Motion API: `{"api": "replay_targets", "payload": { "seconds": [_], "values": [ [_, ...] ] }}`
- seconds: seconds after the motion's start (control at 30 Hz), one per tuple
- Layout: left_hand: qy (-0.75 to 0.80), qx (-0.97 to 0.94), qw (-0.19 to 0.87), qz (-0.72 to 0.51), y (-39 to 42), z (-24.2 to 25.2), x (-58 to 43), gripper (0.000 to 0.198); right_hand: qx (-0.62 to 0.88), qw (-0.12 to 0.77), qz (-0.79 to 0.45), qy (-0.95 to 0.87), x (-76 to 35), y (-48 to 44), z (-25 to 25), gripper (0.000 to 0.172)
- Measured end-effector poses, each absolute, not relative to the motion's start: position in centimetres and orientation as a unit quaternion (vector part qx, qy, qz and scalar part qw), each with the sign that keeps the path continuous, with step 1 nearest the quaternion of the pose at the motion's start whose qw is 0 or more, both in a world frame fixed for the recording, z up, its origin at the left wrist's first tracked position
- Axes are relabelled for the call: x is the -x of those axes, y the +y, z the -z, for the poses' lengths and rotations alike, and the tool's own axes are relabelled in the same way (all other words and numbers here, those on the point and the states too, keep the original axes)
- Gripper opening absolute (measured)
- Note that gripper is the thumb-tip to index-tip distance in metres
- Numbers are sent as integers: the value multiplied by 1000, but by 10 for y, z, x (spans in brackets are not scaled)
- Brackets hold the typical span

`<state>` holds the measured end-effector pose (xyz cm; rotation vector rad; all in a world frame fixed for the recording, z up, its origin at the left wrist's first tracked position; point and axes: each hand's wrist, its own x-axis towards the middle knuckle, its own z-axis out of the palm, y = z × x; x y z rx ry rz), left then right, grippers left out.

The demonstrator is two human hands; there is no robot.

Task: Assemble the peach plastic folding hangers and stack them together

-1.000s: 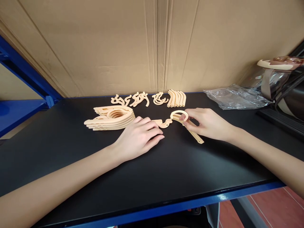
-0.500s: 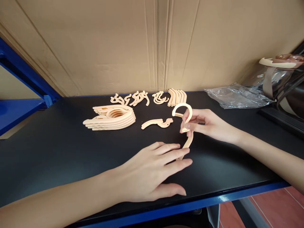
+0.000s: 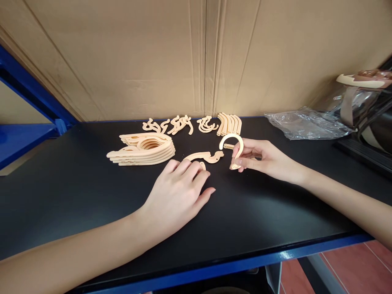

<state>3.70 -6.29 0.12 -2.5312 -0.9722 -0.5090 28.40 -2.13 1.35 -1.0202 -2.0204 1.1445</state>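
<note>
My right hand (image 3: 255, 157) pinches the lower end of a cream hanger hook (image 3: 240, 143) between thumb and fingers, with the hook's curve standing upright. Beneath the curled fingers of my left hand (image 3: 179, 190) is a cream curved hanger arm; only its rounded end (image 3: 203, 165) shows past the knuckles. Just beyond that hand lies another curved hanger piece (image 3: 211, 157) with a wavy end. Part of a further cream piece (image 3: 228, 146) shows behind the hook, mostly hidden by my right hand.
A stack of cream hangers (image 3: 143, 153) lies at the left. Along the back are loose curved parts (image 3: 180, 124), small hooks (image 3: 207, 124) and a row of arms (image 3: 229, 123). A clear plastic bag (image 3: 308, 124) rests at the right, against a cardboard wall (image 3: 137, 61).
My left hand has moved left and away from me, its fingers now curled, and the hanger arm beneath it has shifted left. My right hand still holds the hook, slightly further left.
</note>
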Motion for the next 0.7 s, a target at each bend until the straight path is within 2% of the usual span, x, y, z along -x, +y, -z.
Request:
{"api": "replay_targets", "payload": {
  "seconds": [0.13, 0.4, 0.57, 0.7],
  "values": [
    [-333, 917, 142, 168, -67, 0, -36, 15, 358, 286, -472, -753, -283, -20, -9, 9],
    [-296, 940, -3, 170, -67, 5, -34, 36, 340, 263, -468, -772, -281, -19, -6, 9],
    [-313, 929, -54, 189, -58, 6, -37, 23, 325, 266, -498, -759, -279, -21, -6, 17],
    [-319, 925, -76, 190, -55, 6, -39, 18, 322, 264, -518, -747, -278, -21, -5, 17]
  ]
}}
